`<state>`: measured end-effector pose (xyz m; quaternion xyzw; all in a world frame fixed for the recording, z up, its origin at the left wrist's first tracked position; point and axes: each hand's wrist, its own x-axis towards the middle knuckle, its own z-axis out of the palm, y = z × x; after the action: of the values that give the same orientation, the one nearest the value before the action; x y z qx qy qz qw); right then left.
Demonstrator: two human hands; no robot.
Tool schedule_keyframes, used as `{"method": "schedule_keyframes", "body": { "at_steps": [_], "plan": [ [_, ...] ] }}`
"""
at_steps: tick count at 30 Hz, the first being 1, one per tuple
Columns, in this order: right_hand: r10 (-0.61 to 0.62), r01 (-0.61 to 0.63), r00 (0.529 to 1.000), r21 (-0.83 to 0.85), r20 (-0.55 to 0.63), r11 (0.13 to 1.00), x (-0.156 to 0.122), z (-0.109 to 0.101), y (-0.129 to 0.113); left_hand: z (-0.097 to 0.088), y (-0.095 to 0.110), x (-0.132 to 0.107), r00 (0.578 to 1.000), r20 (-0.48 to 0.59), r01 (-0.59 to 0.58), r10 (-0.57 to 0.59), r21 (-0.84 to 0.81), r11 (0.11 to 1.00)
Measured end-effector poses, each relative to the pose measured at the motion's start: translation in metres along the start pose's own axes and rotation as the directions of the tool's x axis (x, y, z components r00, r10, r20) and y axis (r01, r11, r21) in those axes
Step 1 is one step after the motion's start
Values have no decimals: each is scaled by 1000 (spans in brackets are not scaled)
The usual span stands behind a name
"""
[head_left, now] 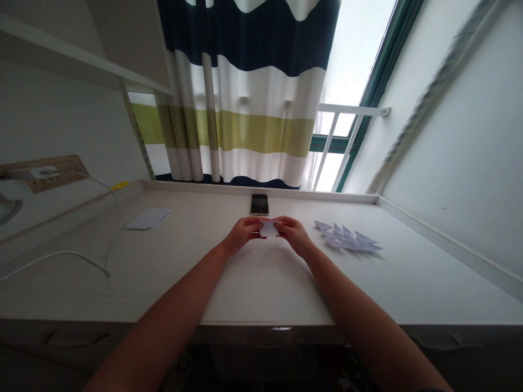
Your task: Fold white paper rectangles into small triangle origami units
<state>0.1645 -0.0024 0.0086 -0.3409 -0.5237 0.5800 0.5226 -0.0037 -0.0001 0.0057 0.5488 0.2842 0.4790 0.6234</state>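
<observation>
Both my hands meet over the middle of the pale desk [261,294]. My left hand [242,234] and my right hand [293,234] pinch a small white piece of paper [269,229] between their fingertips, just above the desk top. Fingers of both hands are closed on the paper's edges. To the right of my right hand lies a cluster of several small folded white paper pieces [348,238]. A dark phone [259,204] lies flat just beyond my hands.
A small stack of white paper sheets [147,218] lies at the left. A white cable [98,239] runs from a wall socket [44,172] across the desk's left side. A striped curtain [245,109] and a window with a white rail [351,114] stand behind.
</observation>
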Motion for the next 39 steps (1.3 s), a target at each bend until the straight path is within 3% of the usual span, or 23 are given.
{"method": "schedule_keyframes", "body": {
  "at_steps": [6, 14, 21, 27, 39],
  "plan": [
    [-52, 52, 999, -27, -3, 998, 1, -1, 2, -2, -1, -1, 997, 73, 26, -27, 14, 1000],
    [-51, 51, 999, -131, 2, 990, -1, 2, 2, -3, -7, 3, 997, -75, -11, 25, 187, 982],
    [-44, 41, 999, -154, -18, 987, 4, -1, 8, -2, -8, 2, 994, -85, -44, 68, 261, 964],
    [-48, 44, 999, -193, -16, 980, 5, 0, 11, -2, -10, 5, 996, -79, 52, -28, 325, 944],
    [-53, 47, 998, -192, -26, 980, 4, 2, 10, 0, -9, 6, 993, -110, 6, 37, 365, 931]
  ]
}}
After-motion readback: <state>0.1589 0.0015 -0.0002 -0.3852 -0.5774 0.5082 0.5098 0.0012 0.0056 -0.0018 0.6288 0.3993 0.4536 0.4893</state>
